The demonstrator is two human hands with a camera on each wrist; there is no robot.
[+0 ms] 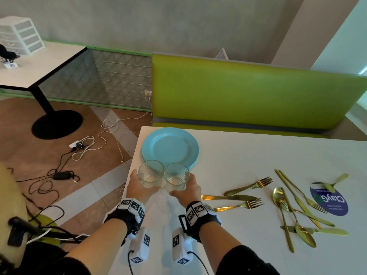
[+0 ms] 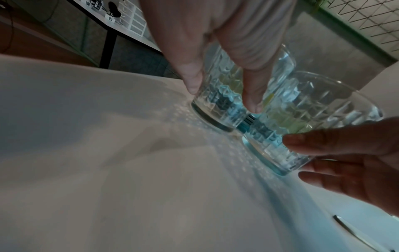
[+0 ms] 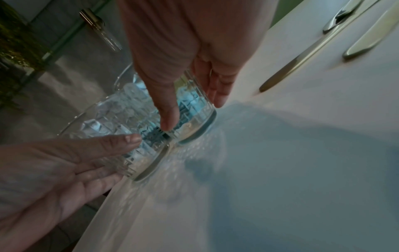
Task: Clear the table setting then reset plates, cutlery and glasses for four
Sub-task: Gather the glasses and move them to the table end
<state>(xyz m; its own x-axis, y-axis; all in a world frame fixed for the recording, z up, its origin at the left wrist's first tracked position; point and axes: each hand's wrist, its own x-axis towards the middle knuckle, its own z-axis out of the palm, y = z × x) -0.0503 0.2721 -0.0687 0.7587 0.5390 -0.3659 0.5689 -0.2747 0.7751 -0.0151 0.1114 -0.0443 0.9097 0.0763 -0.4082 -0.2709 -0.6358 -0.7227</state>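
Two clear patterned glasses stand side by side near the left edge of the white table. My left hand grips the left glass, thumb and fingers on opposite sides. My right hand grips the right glass the same way. Both glass bases touch the tabletop, and the glasses almost touch each other. Just behind them lies a stack of light blue plates. Gold cutlery lies loose to the right: forks and a knife, then a crossed pile.
The table's left edge runs right beside my left hand, with floor and cables below. A green bench back stands behind the table. A blue round sticker with a spoon on it sits at the right.
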